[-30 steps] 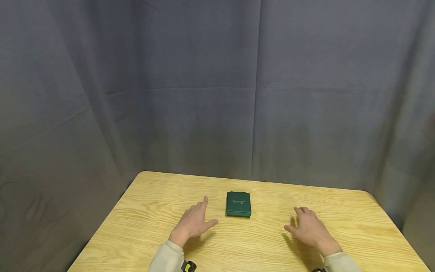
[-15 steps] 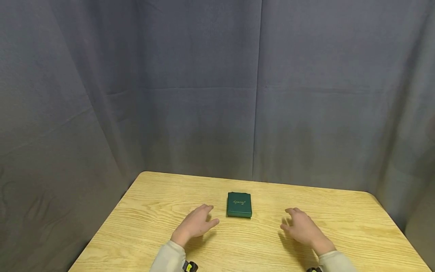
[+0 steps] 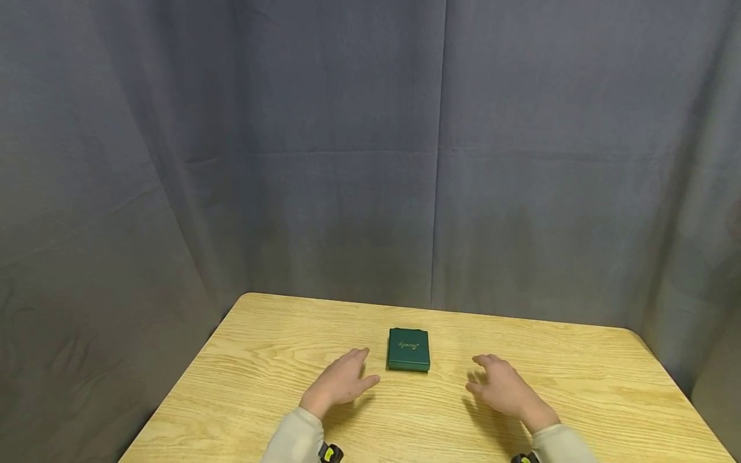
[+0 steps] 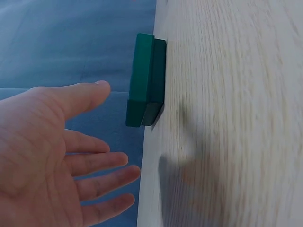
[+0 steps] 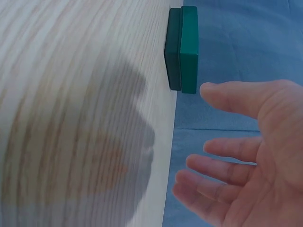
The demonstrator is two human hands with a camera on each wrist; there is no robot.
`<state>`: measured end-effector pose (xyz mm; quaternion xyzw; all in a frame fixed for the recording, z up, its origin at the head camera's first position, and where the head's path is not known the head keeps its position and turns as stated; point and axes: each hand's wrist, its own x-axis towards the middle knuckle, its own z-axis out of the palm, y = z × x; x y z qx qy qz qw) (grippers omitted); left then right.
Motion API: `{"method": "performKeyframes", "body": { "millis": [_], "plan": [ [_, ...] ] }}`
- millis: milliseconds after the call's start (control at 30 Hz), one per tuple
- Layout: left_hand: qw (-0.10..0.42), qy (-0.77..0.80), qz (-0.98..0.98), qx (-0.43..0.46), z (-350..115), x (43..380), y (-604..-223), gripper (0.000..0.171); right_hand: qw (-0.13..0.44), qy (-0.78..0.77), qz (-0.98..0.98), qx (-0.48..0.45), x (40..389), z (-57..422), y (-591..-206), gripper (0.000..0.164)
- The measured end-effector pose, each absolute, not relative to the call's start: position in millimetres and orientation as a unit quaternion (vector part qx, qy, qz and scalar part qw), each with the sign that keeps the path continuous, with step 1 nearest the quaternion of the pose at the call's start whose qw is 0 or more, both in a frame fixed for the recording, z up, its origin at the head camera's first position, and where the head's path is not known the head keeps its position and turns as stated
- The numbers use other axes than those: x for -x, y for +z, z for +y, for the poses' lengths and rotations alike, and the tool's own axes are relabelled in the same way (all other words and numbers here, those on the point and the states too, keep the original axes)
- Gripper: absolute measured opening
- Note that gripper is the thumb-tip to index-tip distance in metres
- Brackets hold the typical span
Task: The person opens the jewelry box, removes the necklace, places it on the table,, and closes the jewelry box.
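Note:
A small dark green box (image 3: 408, 349) with gold script on its lid lies closed on the wooden table. To its left, my left hand (image 3: 341, 379) is held above the tabletop, thumb spread from the fingers and nothing in it. My right hand (image 3: 502, 387) hovers on the other side, farther from the box, its fingers loosely bent and holding nothing. In the left wrist view the green box (image 4: 146, 80) shows a lid over a slightly narrower base, beyond the thumb. The right wrist view has the box (image 5: 188, 49) past the right thumb tip.
The light wood-grain table (image 3: 278, 334) has rounded far corners. A grey-blue curtain (image 3: 347, 193) hangs behind it and along both sides. Each wrist carries a black strapped device, such as the left one (image 3: 330, 453), beside a pale sleeve (image 3: 295, 437).
My right hand has moved left toward the box. The left hand has shifted slightly right, its index finger no longer pointing forward. The box lies as before.

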<state>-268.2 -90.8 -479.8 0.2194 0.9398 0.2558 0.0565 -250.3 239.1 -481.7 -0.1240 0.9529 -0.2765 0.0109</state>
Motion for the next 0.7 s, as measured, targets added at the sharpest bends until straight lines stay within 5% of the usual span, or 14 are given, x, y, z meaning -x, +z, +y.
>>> {"method": "performKeyframes", "body": {
  "millis": [700],
  "plan": [
    [0.064, 0.231, 0.946, -0.218, -69.8, 292.1, -481.2, 0.087, 0.014, -0.263, 0.955, 0.138, 267.8, 210.9, -483.9, 0.062]
  ]
}}
